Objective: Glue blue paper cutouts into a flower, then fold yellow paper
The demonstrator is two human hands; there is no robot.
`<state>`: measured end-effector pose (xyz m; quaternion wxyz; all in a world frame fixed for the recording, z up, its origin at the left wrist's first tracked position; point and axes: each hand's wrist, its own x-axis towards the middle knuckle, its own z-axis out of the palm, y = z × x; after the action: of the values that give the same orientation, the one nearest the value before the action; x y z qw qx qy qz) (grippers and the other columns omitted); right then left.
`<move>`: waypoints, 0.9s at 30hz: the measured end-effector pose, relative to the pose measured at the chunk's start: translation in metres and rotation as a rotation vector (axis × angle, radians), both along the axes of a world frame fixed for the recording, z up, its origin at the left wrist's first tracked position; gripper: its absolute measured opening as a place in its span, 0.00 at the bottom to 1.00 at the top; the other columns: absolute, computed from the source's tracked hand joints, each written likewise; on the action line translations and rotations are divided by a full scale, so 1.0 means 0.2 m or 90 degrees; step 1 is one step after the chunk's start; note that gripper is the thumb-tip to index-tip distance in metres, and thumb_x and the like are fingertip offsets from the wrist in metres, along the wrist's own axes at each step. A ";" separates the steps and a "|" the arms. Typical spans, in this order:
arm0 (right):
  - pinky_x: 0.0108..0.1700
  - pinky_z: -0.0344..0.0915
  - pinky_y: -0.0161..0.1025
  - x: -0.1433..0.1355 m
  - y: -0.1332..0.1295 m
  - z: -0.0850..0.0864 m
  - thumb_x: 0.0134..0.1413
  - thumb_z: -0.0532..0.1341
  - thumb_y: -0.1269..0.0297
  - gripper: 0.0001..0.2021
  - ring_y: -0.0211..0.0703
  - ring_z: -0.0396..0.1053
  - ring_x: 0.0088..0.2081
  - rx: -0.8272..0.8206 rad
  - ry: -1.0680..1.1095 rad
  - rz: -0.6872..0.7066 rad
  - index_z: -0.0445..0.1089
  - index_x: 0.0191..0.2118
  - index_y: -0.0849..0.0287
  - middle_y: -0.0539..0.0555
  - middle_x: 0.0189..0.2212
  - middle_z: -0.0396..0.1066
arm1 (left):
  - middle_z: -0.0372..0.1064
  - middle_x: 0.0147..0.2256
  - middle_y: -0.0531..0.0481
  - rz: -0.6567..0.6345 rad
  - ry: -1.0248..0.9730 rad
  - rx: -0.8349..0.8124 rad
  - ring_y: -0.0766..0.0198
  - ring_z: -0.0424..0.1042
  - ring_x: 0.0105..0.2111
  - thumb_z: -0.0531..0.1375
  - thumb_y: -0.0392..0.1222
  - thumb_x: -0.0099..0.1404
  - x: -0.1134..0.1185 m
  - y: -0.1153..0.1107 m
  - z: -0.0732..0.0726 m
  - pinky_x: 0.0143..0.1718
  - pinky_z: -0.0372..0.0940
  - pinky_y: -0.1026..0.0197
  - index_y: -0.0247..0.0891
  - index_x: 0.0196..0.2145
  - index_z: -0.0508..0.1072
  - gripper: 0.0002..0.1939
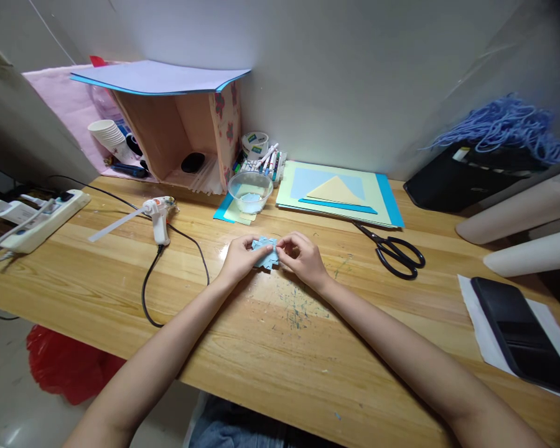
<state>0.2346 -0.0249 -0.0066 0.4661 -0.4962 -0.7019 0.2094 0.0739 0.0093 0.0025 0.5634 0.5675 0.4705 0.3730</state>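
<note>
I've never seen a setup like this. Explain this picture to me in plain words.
There is no machine here: these are a person's own bare hands, the left hand and the right hand. The single picture comes from a camera worn on the person's head, looking forward and down. The left hand holds a small, jagged-edged piece of light-blue paper; the right hand touches its right edge. On the light-brown wooden table, to the left, lies a white glue gun. Beyond the hands are a round clear plastic bowl and a stack of pale-yellow and blue paper sheets. To the right lie black-handled scissors and a flat black phone.
</note>
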 end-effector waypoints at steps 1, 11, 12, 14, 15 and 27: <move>0.29 0.61 0.35 0.00 0.00 0.00 0.51 0.58 0.70 0.01 0.37 0.62 0.27 0.002 0.000 -0.001 0.66 0.30 0.58 0.51 0.27 0.65 | 0.72 0.27 0.46 0.001 -0.001 -0.002 0.65 0.68 0.25 0.66 0.48 0.46 0.00 0.00 0.00 0.27 0.63 0.64 0.30 0.33 0.74 0.19; 0.29 0.60 0.36 0.00 0.00 0.00 0.52 0.58 0.66 0.03 0.37 0.62 0.26 0.002 -0.019 -0.002 0.67 0.30 0.58 0.51 0.27 0.65 | 0.72 0.28 0.46 0.000 0.002 0.000 0.65 0.69 0.25 0.65 0.49 0.47 0.00 0.00 0.00 0.27 0.63 0.64 0.30 0.33 0.75 0.19; 0.29 0.60 0.36 0.00 0.00 0.00 0.52 0.58 0.66 0.03 0.37 0.62 0.26 0.001 -0.019 -0.002 0.67 0.31 0.58 0.52 0.27 0.65 | 0.72 0.28 0.46 -0.003 0.001 -0.001 0.65 0.69 0.25 0.65 0.49 0.47 0.00 0.00 0.00 0.27 0.63 0.64 0.30 0.33 0.75 0.19; 0.29 0.60 0.36 0.00 0.00 -0.01 0.53 0.58 0.67 0.03 0.38 0.62 0.27 -0.001 -0.021 0.002 0.67 0.31 0.58 0.52 0.27 0.65 | 0.72 0.28 0.46 -0.007 0.003 -0.003 0.65 0.69 0.25 0.65 0.49 0.48 0.00 -0.01 0.01 0.27 0.63 0.64 0.30 0.33 0.75 0.19; 0.29 0.60 0.36 0.00 0.00 -0.01 0.53 0.58 0.67 0.03 0.38 0.62 0.27 -0.003 -0.020 0.004 0.67 0.31 0.58 0.52 0.27 0.65 | 0.72 0.28 0.46 -0.007 0.005 -0.002 0.65 0.69 0.25 0.65 0.48 0.48 0.00 -0.01 0.01 0.27 0.63 0.64 0.30 0.33 0.75 0.19; 0.30 0.59 0.34 0.00 0.00 0.01 0.53 0.58 0.67 0.03 0.37 0.61 0.28 -0.017 -0.011 -0.001 0.65 0.30 0.59 0.51 0.27 0.64 | 0.71 0.27 0.46 -0.009 -0.002 -0.021 0.65 0.68 0.24 0.64 0.49 0.49 0.00 0.00 -0.01 0.24 0.62 0.65 0.29 0.34 0.73 0.20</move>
<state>0.2352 -0.0253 -0.0056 0.4537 -0.5048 -0.7026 0.2138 0.0743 0.0093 0.0009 0.5759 0.5611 0.4716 0.3620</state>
